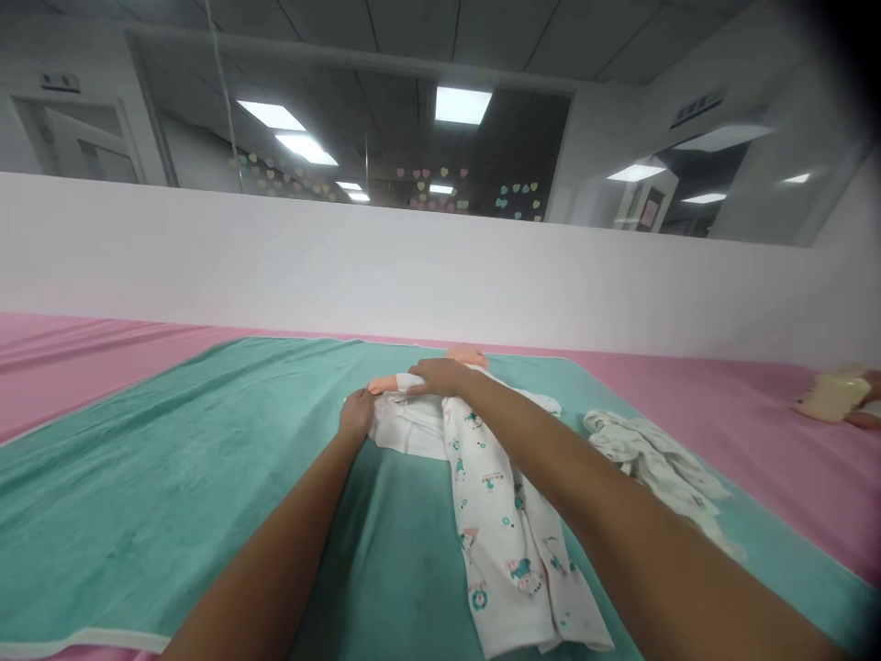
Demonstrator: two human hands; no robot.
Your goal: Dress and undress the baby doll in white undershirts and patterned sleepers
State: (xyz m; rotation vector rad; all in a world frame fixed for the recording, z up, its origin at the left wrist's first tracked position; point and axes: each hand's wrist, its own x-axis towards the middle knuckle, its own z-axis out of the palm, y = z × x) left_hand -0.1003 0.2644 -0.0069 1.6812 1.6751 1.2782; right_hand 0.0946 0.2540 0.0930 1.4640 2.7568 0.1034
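A baby doll (466,355) lies on its back on a teal towel (206,477), its head at the far end. It has on a white printed gown (492,514) spread toward me, with small teal and red figures. One doll arm (383,385) points left out of a white sleeve. My left hand (356,415) is closed on the edge of the white sleeve cloth (409,427), right by the doll's hand. My right hand (439,376) reaches over the doll's chest, fingers closed round its sleeved upper arm. My right forearm hides part of the doll's body.
A crumpled off-white cloth (651,459) lies on the towel at the right. Pink sheeting (743,413) shows around the towel. At the far right edge, part of another person's hand (871,404) holds a cream-coloured object (831,397). A white wall (413,266) with windows stands behind.
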